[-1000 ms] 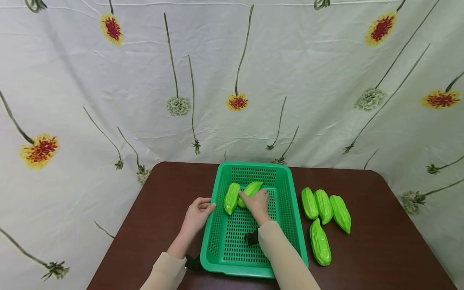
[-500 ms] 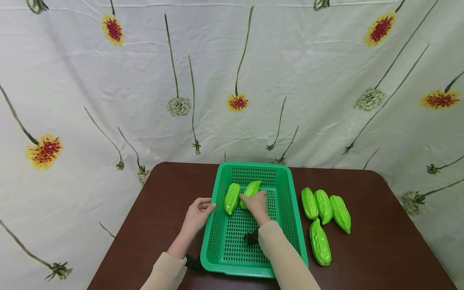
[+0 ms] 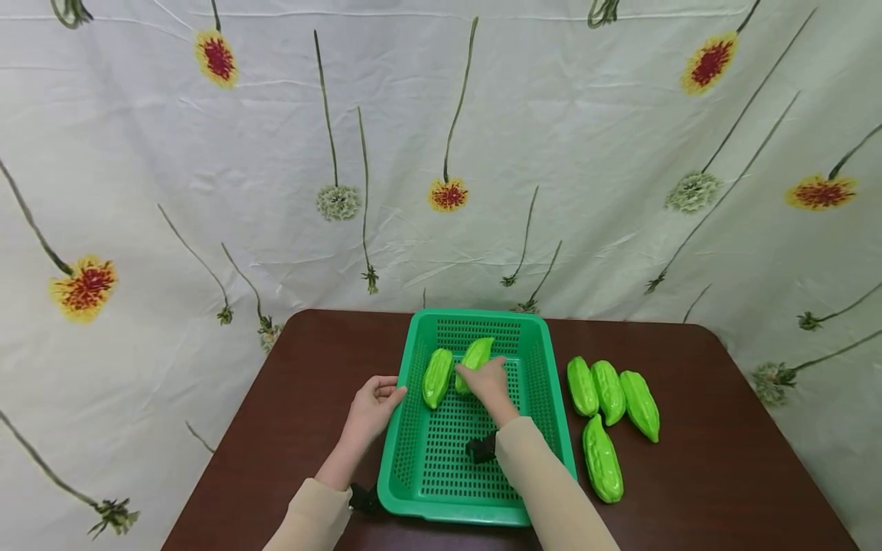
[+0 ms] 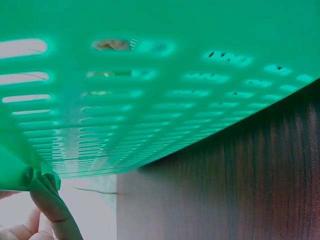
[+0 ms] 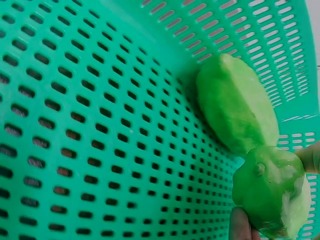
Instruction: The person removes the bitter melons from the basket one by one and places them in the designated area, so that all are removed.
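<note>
In the head view, my right hand (image 3: 488, 381) reaches inside the green plastic basket (image 3: 430, 510) and grips a light green bitter melon (image 3: 475, 358) between thumb and fingers. Seen from the right wrist, this bitter melon (image 5: 270, 192) has its blunt stem end towards the camera, with a thumb and fingertips around it. Another bitter melon (image 3: 437, 378) lies to its left on the basket floor. My left hand (image 3: 372, 404) holds the basket's left rim, and the left wrist view shows its fingers (image 4: 56, 212) curled at the rim below the slotted wall.
Several bitter melons lie on the dark wooden table (image 3: 703, 428) right of the basket, including one nearer melon (image 3: 602, 461) in front of the others. A flowered white cloth (image 3: 276, 138) hangs behind the table's far edge.
The bitter melon in my right hand has shifted slightly towards the basket's far end and stands a little steeper. My left hand stays on the rim. The head view has turned slightly right.
</note>
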A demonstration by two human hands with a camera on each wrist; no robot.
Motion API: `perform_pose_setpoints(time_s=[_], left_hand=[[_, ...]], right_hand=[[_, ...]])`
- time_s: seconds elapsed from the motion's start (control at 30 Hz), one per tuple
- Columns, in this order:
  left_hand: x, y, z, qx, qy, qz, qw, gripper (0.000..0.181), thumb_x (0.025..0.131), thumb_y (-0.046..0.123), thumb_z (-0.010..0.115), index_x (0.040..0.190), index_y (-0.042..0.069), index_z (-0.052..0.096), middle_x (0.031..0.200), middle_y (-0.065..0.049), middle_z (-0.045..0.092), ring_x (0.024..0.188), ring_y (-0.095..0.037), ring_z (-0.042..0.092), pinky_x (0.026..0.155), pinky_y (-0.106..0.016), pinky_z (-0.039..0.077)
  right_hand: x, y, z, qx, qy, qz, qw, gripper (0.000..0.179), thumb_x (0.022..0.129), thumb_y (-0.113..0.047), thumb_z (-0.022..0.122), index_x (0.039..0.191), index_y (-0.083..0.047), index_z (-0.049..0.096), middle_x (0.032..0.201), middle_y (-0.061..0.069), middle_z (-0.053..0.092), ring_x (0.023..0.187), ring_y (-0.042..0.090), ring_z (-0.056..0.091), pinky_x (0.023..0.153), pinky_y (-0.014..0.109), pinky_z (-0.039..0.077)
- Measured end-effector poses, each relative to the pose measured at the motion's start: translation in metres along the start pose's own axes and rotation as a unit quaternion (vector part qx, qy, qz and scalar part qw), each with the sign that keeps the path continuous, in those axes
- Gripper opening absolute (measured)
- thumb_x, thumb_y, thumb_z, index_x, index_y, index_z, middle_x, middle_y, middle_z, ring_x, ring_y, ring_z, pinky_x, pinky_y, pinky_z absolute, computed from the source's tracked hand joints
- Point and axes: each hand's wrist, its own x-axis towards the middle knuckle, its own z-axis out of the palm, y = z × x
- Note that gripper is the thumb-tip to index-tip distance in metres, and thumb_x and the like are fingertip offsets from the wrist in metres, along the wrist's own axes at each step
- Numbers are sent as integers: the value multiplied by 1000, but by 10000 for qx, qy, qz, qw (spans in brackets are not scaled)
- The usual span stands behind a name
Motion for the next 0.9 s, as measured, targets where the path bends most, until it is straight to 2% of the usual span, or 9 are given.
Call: perform_pose_setpoints(time_s=[0.13, 0.3, 0.37, 0.53, 0.67, 0.77, 0.9], left_hand=[[2, -2, 0, 33, -2, 13, 10000, 33, 96, 16, 64, 124, -3, 59, 110, -22, 66, 97, -31, 65, 80, -40, 54], [4, -3, 0, 46, 5, 8, 10000, 33, 96, 15, 65, 123, -3, 59, 110, -23, 66, 97, -31, 65, 79, -40, 54], [5, -2, 0, 70, 2, 7, 10000, 33, 96, 15, 64, 124, -3, 59, 110, -23, 65, 97, -31, 65, 79, -40, 54], [6, -1, 0, 99, -27, 4, 9999, 34, 96, 15, 64, 124, -3, 59, 112, -24, 65, 99, -33, 65, 80, -40, 54], [6, -1, -1, 99, -53, 15, 9999, 34, 96, 16, 64, 125, -3, 59, 113, -25, 65, 101, -34, 64, 81, -41, 54], [7, -1, -1, 110, -68, 15, 9999, 35, 96, 16, 64, 125, -3, 58, 113, -25, 65, 102, -35, 64, 82, -42, 54], [8, -2, -1, 115, -80, -11, 9999, 35, 97, 16, 63, 125, -3, 58, 114, -25, 64, 102, -35, 64, 82, -42, 54]], right_hand=[[-1, -2, -8, 158, 22, -128, 9998, 99, 89, -32, 70, 151, 14, 7, 140, 39, 40, 128, 48, 47, 102, 55, 43], [-2, -4, -21, 217, -57, -148, 9996, 100, 89, -34, 69, 152, 12, 6, 140, 38, 40, 127, 48, 48, 101, 56, 44], [-4, -6, -27, 189, -50, -134, 9997, 97, 89, -36, 69, 151, 11, 10, 138, 37, 42, 124, 47, 50, 98, 55, 46], [-7, -9, -45, 144, -9, -219, 9997, 78, 89, -38, 68, 139, 7, 28, 120, 31, 53, 103, 39, 60, 84, 50, 50], [-10, -14, -62, 67, -17, -265, 9996, 74, 89, -39, 66, 137, 5, 30, 115, 29, 54, 93, 34, 59, 77, 46, 49], [-12, -16, -75, -39, -13, -327, 9995, 75, 91, -40, 64, 138, 5, 29, 116, 29, 55, 92, 34, 59, 76, 46, 49], [-13, -15, -94, -72, 42, -372, 9993, 76, 91, -39, 63, 142, 4, 25, 120, 31, 53, 98, 36, 58, 81, 48, 48]])
